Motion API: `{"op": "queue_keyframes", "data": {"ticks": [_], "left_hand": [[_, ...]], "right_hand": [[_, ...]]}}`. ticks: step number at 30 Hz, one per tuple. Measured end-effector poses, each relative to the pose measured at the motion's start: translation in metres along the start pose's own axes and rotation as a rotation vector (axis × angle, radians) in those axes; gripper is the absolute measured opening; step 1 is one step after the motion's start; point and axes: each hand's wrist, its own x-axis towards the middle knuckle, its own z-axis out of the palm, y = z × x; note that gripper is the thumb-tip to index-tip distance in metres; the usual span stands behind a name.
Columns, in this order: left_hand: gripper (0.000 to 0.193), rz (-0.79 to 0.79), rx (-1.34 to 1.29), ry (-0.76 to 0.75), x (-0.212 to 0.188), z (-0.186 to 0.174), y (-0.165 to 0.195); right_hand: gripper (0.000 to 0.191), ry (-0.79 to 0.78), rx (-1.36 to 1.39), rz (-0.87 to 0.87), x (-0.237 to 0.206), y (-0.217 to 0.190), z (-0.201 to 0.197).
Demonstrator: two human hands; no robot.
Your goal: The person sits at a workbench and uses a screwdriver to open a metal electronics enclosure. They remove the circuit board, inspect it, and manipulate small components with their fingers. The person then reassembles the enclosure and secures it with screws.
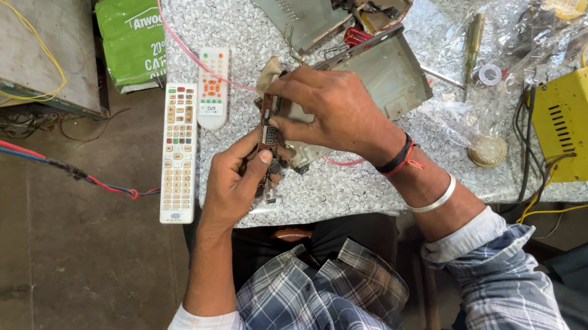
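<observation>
Both hands gripped a small circuit board above the near edge of the speckled worktop: right hand clasped over its far part, left hand pinching its near end. Two white remote controls lay just left.

Single head-worn view; looks steeply down from above, close over the speckled surface edge. Takes in floor at left.
</observation>
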Motion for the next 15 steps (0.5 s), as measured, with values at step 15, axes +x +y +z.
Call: {"op": "queue_keyframes", "data": {"ticks": [15], "left_hand": [[0.052,-0.005,-0.112,0.008,0.0029,-0.0018,-0.0022]], "right_hand": [[0.053,-0.053,0.091,0.027,0.0077,0.0027,0.0016]]}}
